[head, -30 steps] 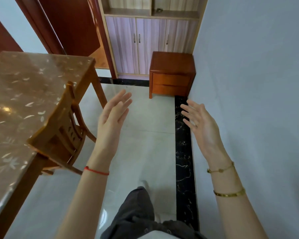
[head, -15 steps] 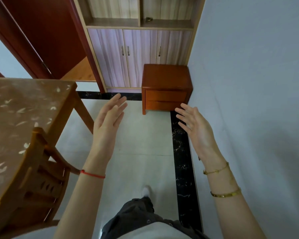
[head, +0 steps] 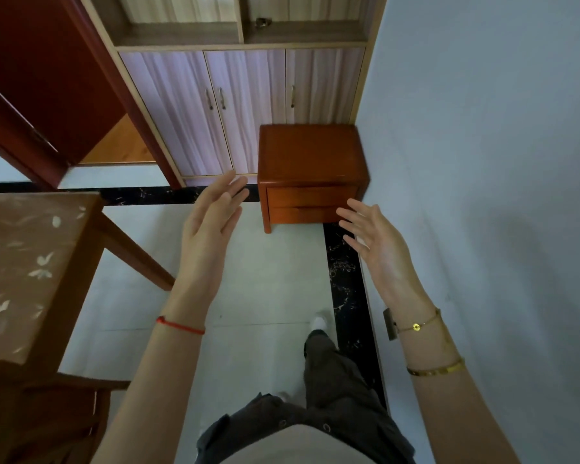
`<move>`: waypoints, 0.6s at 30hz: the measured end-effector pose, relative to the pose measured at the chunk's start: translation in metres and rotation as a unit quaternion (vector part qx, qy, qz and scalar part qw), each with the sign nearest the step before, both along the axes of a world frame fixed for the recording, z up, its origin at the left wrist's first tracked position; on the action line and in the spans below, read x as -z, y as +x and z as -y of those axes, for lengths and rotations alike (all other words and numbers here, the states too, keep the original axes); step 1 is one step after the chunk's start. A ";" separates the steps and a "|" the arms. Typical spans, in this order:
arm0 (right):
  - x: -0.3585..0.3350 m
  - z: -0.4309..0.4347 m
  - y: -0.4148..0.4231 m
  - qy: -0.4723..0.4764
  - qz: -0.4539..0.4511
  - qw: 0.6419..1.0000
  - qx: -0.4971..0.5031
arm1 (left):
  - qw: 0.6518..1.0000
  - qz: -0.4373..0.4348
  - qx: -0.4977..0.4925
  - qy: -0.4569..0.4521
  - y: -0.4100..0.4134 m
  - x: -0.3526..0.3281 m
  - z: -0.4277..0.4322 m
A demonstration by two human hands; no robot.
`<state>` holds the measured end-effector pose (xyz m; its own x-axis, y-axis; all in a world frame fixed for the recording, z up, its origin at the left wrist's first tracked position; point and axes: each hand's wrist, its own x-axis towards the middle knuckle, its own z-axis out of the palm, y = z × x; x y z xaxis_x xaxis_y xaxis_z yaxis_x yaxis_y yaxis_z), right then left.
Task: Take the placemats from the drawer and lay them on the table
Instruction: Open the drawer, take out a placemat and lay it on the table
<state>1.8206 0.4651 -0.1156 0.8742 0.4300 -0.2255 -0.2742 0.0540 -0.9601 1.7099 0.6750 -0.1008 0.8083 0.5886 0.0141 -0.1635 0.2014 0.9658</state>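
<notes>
Ahead of your hands stood the nightstand (head: 310,155), nearer than it was 1 second ago; you had walked toward it, and the table (head: 31,262) had slid back past your left hand (head: 208,229); both hands were spread, empty and apart, the right hand (head: 379,242) just in front of the 2 closed drawers (head: 308,204); no placemats showed, so they were presumably inside; opening a drawer came next, by my judgement.

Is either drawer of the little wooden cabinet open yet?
No, both drawers of the cabinet sit flush and shut, and the left hand and right hand are open and empty in front of it.
</notes>
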 end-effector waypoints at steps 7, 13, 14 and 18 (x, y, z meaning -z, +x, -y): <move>0.013 -0.028 0.124 -0.011 -0.011 1.000 -0.018 | 1.000 -0.020 -0.012 0.017 0.117 0.013 -0.028; 0.021 -0.050 0.228 -0.034 -0.017 0.998 -0.048 | 0.999 -0.028 -0.036 0.022 0.213 0.022 -0.042; 0.024 -0.053 0.241 -0.038 -0.021 0.998 -0.053 | 0.999 -0.029 -0.037 0.018 0.225 0.025 -0.044; 0.041 -0.064 0.281 -0.044 -0.043 0.996 -0.060 | 0.998 -0.043 -0.053 0.001 0.262 0.038 -0.050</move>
<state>2.1012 0.5289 -0.1564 0.7937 0.5047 -0.3395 -0.3558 -0.0674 -0.9321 1.9722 0.7252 -0.1384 0.7393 0.6715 -0.0510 -0.1009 0.1853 0.9775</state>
